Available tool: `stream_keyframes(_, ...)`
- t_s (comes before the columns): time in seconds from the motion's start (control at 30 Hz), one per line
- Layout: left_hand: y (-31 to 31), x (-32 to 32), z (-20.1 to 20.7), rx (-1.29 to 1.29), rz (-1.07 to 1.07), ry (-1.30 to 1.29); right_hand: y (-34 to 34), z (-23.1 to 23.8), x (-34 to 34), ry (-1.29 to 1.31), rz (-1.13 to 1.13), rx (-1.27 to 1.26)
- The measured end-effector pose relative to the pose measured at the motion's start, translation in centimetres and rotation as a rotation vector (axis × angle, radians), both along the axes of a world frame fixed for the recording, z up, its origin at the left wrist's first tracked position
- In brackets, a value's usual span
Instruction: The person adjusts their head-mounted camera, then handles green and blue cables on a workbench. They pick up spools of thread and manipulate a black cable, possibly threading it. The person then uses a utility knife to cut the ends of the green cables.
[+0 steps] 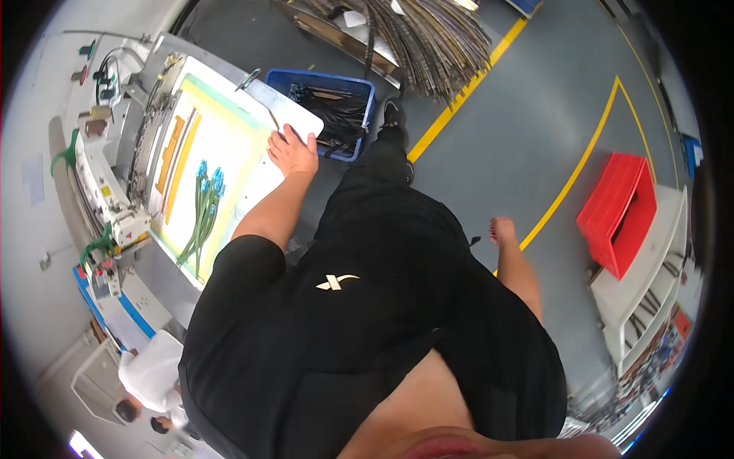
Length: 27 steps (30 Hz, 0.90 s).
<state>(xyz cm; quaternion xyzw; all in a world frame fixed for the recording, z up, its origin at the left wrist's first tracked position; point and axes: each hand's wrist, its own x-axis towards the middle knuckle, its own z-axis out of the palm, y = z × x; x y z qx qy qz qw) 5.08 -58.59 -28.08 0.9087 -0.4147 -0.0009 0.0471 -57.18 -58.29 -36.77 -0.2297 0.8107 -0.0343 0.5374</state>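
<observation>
My left hand (293, 151) rests on the edge of a white work board (256, 180), fingers spread and nothing in them. On the bright sheet beside it lies a bundle of dark green strips with blue ends (205, 206). Yellow-orange bars (170, 153) lie farther left on the same surface. Down at my right side hangs my right hand (501, 230), well apart from any object. Its fingers look curled in, and no object shows in them.
Beyond the board, a blue crate (369, 115) holds dark strips. A large bundle of long strips (428, 46) lies farther off. A red crate (608, 206) sits on a pale shelf unit (612, 298) at right. Machinery (115, 206) lines the left; people in white (153, 371) are at lower left.
</observation>
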Motion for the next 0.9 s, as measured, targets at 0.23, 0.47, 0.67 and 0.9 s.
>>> stream_keyframes(0.23, -0.4, -0.4, 0.4, -0.012, 0.027, -0.017, -2.8, 2.3, 8.6, -0.197, 0.456, -0.047)
stream_keyframes(0.47, -0.2, -0.2, 1.0, 0.029, 0.043, 0.012, -4.6, 1.6, 5.7, -0.121, 0.444, 0.026)
stream_keyframes(0.67, -0.3, -0.4, 1.4, 0.056, 0.047, 0.041, -7.6, 3.0, 5.0, -0.021, 0.383, 0.118)
stream_keyframes(0.9, 0.3, -0.1, 0.8, -0.009, 0.039, 0.051, -10.1, 1.9, 9.3, -0.124, 0.525, 0.04)
